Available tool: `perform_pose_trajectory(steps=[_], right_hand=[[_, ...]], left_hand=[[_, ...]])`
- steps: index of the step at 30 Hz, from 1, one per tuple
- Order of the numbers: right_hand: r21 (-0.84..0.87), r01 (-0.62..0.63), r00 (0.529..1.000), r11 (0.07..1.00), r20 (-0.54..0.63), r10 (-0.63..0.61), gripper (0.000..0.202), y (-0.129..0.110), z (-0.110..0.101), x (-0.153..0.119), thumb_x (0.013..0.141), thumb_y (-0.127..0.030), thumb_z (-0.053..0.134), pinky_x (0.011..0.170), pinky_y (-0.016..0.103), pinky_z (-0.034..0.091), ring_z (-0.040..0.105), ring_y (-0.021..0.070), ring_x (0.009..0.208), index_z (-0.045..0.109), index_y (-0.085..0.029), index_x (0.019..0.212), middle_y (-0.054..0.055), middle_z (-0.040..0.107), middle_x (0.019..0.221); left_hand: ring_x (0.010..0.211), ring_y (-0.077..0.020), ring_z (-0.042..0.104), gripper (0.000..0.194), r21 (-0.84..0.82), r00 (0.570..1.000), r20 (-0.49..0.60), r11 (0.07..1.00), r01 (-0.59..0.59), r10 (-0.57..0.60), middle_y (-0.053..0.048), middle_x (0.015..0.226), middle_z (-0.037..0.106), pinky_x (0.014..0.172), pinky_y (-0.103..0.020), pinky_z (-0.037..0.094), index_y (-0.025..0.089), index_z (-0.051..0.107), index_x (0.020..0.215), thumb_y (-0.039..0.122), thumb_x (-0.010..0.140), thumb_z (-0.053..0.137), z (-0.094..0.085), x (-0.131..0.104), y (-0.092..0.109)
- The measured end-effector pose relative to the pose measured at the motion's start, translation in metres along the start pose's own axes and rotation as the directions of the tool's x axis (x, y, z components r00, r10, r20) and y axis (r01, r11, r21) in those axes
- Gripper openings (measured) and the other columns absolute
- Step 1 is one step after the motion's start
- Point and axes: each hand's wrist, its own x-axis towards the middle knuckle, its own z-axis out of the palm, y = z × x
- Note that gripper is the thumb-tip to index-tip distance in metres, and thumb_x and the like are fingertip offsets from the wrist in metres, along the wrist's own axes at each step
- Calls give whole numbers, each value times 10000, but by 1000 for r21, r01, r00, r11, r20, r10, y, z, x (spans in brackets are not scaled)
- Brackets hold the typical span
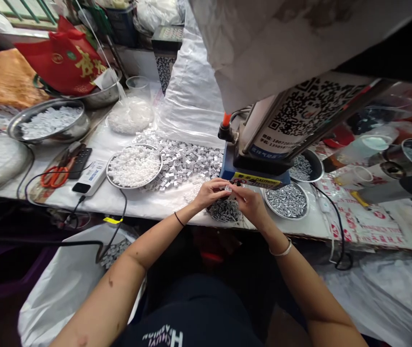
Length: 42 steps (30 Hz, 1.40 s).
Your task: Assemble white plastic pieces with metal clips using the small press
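My left hand (pixel 210 193) is pinched round a small white block-like part (pixel 228 188) in front of the blue-based press (pixel 252 179). My right hand (pixel 249 205) meets it there, thumb and fingertips closed together; whatever they grip is too small to make out. Just below both hands is a pile of small dark metal pieces (pixel 224 211). To the right of my right hand stands a round metal dish of silvery screw-like pieces (pixel 307 211). Many loose white and grey blocks (pixel 187 163) lie to the left of the press, beyond my left hand.
A metal dish (pixel 161 168) of small white pieces stands left of the blocks. Further left lie a white power strip (pixel 92 180) with cables and orange-handled scissors (pixel 54 176). A second bowl (pixel 320 168) stands behind the right dish. Cups (pixel 359 176) stand at the right.
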Motion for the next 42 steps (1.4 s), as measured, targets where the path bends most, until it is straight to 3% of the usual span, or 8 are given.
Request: perform_pose_trajectory(steps=[4,10,15,19,25,32,37,42], right_hand=[[-263,-152,988,953,-40,147,409,26,8,-34,834,-92,376,848,406,512,615,261,994,595,-154,1173,128,672,1063],[-416,-93,984,905,99,147,586,58,18,-71,713,-1,403,960,450,457,499,312,1165,510,-81,1284,175,573,1248],[-137,-199,976,970,60,209,332,49,4,-43,814,-148,455,817,401,529,639,246,923,668,-195,1065,90,702,995],[138,-295,946,945,-93,309,309,23,5,-17,855,-340,492,860,384,497,639,230,966,659,-208,1079,80,689,1061],[128,-378,918,917,-76,389,336,18,18,6,813,-464,514,723,343,484,658,251,842,723,-212,888,73,729,887],[116,-354,930,928,-60,362,377,8,20,16,813,-481,499,597,273,438,632,199,656,732,-191,752,48,721,710],[61,-320,935,945,-141,325,297,27,-2,-10,841,-404,504,769,326,470,638,221,849,712,-216,942,56,716,935],[-397,-373,927,839,-208,314,316,86,-37,-55,857,-290,443,846,410,420,570,272,900,683,-124,978,151,676,987]], left_hand=[[849,-176,607,339,18,999,48,1000,16,-17,-99,939,664,725,-284,483,144,714,933,404,715,693,-2,3,6],[694,-135,557,381,79,995,101,997,20,-28,-51,788,624,609,-242,439,139,708,901,453,686,698,-7,10,7],[757,-148,547,329,223,969,244,970,-94,38,-31,824,615,708,-253,428,160,680,894,418,691,694,-19,23,24],[760,-154,533,349,215,962,273,975,-62,1,-15,778,593,725,-252,415,153,635,860,422,653,717,-23,36,32],[661,-99,510,484,-285,956,153,915,286,-251,2,741,552,669,-252,406,117,557,852,475,592,754,-7,35,9],[685,-89,539,521,-536,965,44,808,243,-260,1,777,578,693,-236,407,137,549,926,413,560,797,7,20,-21],[786,-134,590,435,-372,965,120,891,260,-231,-66,924,642,723,-242,436,129,597,1039,426,730,670,-3,12,-15],[816,-164,598,369,-122,948,284,974,188,-148,-97,1031,646,714,-264,451,146,619,1067,412,818,566,-19,13,0]])
